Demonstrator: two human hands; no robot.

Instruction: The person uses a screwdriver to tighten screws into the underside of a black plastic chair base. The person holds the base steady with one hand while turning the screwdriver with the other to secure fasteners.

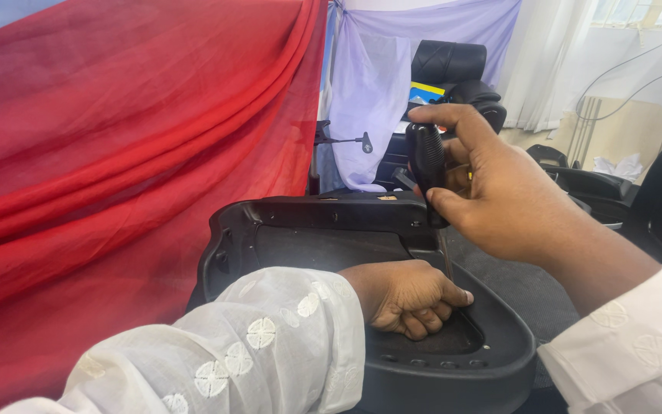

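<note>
White sleeves (270, 345) over black plastic shell (453, 368); red drape (116, 153) behind, lilac curtain (377, 84) beyond.

- You have one label in view: a small rectangular label (426, 93), yellow above and blue below, on the black chair back behind your raised hand, partly hidden by it.
- You have no packages, signs or screens in view.

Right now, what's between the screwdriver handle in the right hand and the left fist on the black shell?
Head view: only the thin metal shaft runs from the screwdriver handle in the right hand down to the left hand on the black plastic shell.
</note>
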